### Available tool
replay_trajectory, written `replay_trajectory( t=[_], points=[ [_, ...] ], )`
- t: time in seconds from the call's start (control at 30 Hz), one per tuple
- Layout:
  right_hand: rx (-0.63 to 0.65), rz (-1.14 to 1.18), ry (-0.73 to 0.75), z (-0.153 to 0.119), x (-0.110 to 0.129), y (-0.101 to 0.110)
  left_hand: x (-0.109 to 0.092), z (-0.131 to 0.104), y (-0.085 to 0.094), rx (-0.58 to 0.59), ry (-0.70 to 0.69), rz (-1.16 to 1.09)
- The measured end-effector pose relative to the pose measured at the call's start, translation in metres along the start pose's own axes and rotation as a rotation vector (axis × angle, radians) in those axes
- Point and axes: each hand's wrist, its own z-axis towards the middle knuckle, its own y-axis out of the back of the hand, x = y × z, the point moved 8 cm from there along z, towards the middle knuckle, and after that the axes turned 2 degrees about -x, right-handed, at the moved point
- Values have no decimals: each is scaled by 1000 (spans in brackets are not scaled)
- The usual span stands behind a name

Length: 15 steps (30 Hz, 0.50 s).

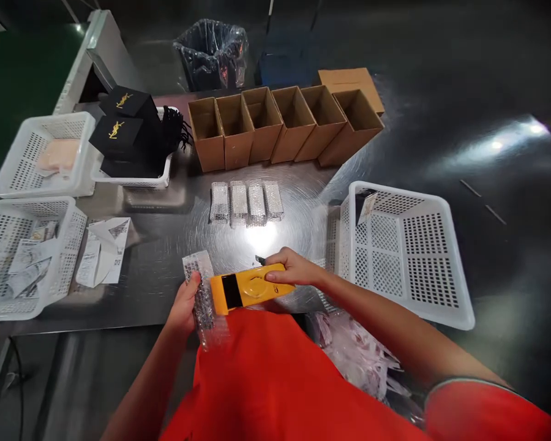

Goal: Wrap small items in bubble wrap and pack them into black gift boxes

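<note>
My left hand (184, 304) is closed round a bubble-wrapped packet (201, 278), its thumb on the front. In my right hand (287, 267) is a yellow handheld device (252, 289) with a black window, its wide end touching or close beside the packet. A small dark object (260, 260) sticks out near my right fingers; I cannot make out what it is. Beyond my hands, several bubble-wrapped packets (256, 203) lie side by side on the metal table (160, 239).
Open cardboard boxes (210, 153) stand in a row at the back. A white basket (461, 269) is at the right. White baskets (76, 236), (89, 131) and black boxes (119, 138) stand left, near folded papers (103, 251). A lined bin (211, 58) is behind.
</note>
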Motion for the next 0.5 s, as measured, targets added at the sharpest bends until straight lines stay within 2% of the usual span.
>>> replay_trajectory(
  t=[0.1, 0.2, 0.33, 0.4, 0.5],
  points=[
    [-9, -115, -1, -4, 0, 10, -14, -8, 6, -56, -106, 91],
    [-10, -278, -13, -6, 10, 7, -26, -12, 11, -140, -207, 246],
    [-105, -627, -103, -4, 39, -3, -48, -13, 14, -371, -424, 588],
    [-139, -770, -181, -3, 53, -5, -53, -13, 12, -457, -473, 765],
    [-107, -812, -281, -1, 60, -5, -52, -9, 6, -435, -471, 846]
  ],
)
